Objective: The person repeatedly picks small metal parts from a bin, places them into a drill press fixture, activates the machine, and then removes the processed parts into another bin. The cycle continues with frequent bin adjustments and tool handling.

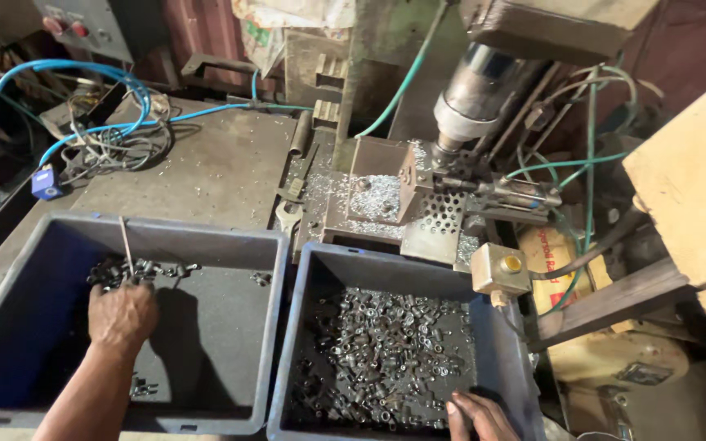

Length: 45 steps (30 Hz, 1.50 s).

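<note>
— Hands first: where are they sitting?

— Left hand (122,314) is reaching into the left bin (10,359), a dark blue-grey plastic tub. Its fingers are curling shut around a thin metal rod (126,245) that is rising toward twelve o'clock, past the bin's far rim. A small cluster of metal sleeves (136,269) is lying just beyond the knuckles, at twelve o'clock from the hand.

— And the right?

— Right hand (480,416) is showing only partly at the bottom edge, at five o'clock in the right bin (308,327). Its fingers are lying loosely together on the heap of small metal parts (386,355); whether they are pinching anything, I cannot tell.

— How much room is opening up around them?

— Left bin's floor is lying mostly bare at three and six o'clock from the hand, with a few stray sleeves near the forearm. The two bins' inner walls are standing just beside each other, nearly touching. Right bin is filling most of its floor with parts.

— Beyond the bins?

— At twelve o'clock a drill press (471,102) is hanging over a small chip-strewn steel box (379,192). Blue hoses (100,90) are looping at eleven o'clock on the grey steel table (206,163), and a wrench (288,216) is lying close to the bins' far rims.
</note>
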Motion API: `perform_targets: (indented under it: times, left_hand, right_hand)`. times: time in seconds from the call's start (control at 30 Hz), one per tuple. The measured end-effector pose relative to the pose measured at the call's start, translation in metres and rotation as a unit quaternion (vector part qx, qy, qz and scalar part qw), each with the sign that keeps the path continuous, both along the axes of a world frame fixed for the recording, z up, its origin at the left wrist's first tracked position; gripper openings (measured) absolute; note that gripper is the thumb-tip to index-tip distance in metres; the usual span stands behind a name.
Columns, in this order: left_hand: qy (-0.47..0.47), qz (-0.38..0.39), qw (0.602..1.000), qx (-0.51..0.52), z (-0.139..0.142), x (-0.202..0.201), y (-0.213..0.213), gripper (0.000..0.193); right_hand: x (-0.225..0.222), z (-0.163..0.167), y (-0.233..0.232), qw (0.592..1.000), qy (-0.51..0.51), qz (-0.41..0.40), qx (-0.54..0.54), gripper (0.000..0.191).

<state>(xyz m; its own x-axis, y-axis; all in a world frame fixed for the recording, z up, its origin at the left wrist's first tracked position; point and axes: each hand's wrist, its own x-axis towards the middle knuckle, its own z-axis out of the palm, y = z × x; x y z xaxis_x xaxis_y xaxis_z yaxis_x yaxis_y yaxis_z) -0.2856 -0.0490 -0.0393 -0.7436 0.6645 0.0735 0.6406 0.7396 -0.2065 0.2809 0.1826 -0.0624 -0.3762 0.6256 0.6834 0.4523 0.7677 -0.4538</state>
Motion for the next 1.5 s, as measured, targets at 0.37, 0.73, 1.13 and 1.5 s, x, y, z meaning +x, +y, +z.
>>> perform_targets:
  times: [0.37, 0.73, 1.13, 1.5]
  left_hand:
    - [-0.023, 0.013, 0.999, -0.018, -0.002, 0.007, 0.002, 0.027]
    - [-0.215, 0.070, 0.961, 0.160, 0.049, 0.050, -0.005, 0.040]
    - [-0.470, -0.073, 0.687, 0.549, 0.005, 0.252, 0.020, 0.018]
    - [-0.556, -0.006, 0.677, 0.482, 0.107, 0.381, 0.077, 0.017]
  right_hand:
    - [0.004, -0.018, 0.000, 0.998, 0.034, -0.024, -0.052, 0.012]
    - [-0.006, 0.003, -0.007, 0.995, 0.100, 0.005, 0.002, 0.014]
    - [-0.024, 0.101, -0.063, 0.992, 0.039, 0.122, -0.005, 0.069]
    - [-0.045, 0.121, -0.081, 0.974, 0.025, 0.183, -0.134, 0.046]
